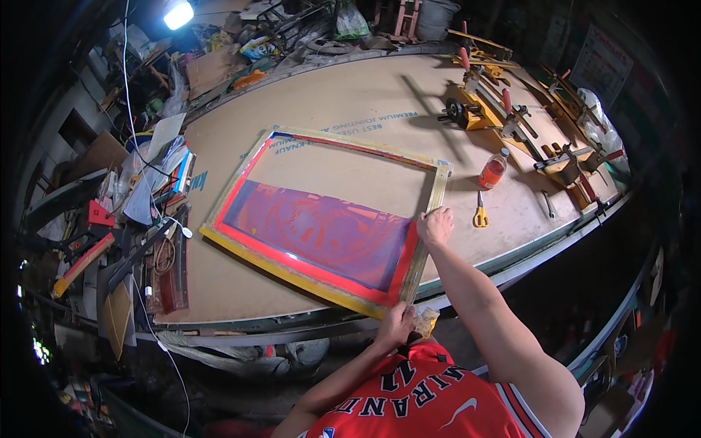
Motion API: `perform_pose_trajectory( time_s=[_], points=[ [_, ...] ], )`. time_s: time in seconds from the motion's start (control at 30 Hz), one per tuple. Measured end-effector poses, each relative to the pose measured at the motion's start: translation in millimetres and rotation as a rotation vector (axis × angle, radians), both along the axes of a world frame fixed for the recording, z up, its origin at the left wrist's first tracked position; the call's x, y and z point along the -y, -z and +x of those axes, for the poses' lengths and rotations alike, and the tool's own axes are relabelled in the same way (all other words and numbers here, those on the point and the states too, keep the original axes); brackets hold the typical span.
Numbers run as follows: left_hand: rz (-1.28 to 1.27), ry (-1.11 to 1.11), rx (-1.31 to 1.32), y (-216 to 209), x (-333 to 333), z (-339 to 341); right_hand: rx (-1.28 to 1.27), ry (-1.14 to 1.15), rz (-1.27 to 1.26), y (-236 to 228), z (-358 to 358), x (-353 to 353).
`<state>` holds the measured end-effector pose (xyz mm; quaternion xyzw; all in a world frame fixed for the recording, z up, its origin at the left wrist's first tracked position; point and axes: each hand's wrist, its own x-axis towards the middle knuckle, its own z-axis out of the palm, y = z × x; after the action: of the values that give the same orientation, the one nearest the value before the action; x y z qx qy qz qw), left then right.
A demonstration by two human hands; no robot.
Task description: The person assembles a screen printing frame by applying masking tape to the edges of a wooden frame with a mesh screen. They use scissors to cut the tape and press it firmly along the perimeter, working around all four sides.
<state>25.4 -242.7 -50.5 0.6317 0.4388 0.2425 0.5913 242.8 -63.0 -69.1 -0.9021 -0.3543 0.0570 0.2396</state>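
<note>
A screen-printing frame (321, 293) lies tilted across the large board, with yellowish wood edges and red tape along its inner sides. Purple mesh (314, 232) with a faint round design fills its near half. Through the far half the board shows, and I cannot tell if clear mesh spans it. My right hand (436, 225) is closed around the frame's right side. At the near right corner my left hand (396, 326) grips the frame, its fingers partly hidden. Beside that hand is a crumpled yellow and whitish piece (426, 322); whether the hand touches it is unclear.
Yellow-handled scissors (480, 212) and a bottle of reddish liquid (493, 169) stand right of the frame. Farther right are printing clamps (475, 109) and a small wrench (548, 205). Clutter with a squeegee-like bar (84, 264) crowds the left; a white cable (130, 95) hangs there.
</note>
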Motion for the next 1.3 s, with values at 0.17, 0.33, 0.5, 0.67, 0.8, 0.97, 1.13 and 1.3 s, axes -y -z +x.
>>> perform_pose_trajectory(
  time_s=[0.17,0.33,0.5,0.67,0.8,0.97,1.13,1.3],
  points=[
    [0.001,-0.02,0.059,-6,5,-2,0.023,0.013,0.0,2,0,-1],
    [-0.026,-0.018,0.072,-8,10,-8,0.016,0.006,-0.009,-1,-1,0],
    [-0.198,-0.026,0.114,-24,18,-16,0.024,0.008,-0.007,5,2,-1],
    [-0.238,-0.025,0.152,-16,22,-20,0.028,-0.007,-0.006,6,2,-2],
    [-0.296,-0.03,0.153,-27,26,-25,0.028,-0.003,-0.018,0,-1,0],
    [-0.262,-0.014,0.136,-29,29,-29,0.038,0.001,0.01,3,1,-1],
    [-0.247,-0.013,0.054,-31,34,-37,0.03,-0.002,-0.011,4,1,-3],
    [-0.225,-0.033,0.084,-45,42,-46,0.035,0.0,-0.001,3,0,-2]
  ],
)
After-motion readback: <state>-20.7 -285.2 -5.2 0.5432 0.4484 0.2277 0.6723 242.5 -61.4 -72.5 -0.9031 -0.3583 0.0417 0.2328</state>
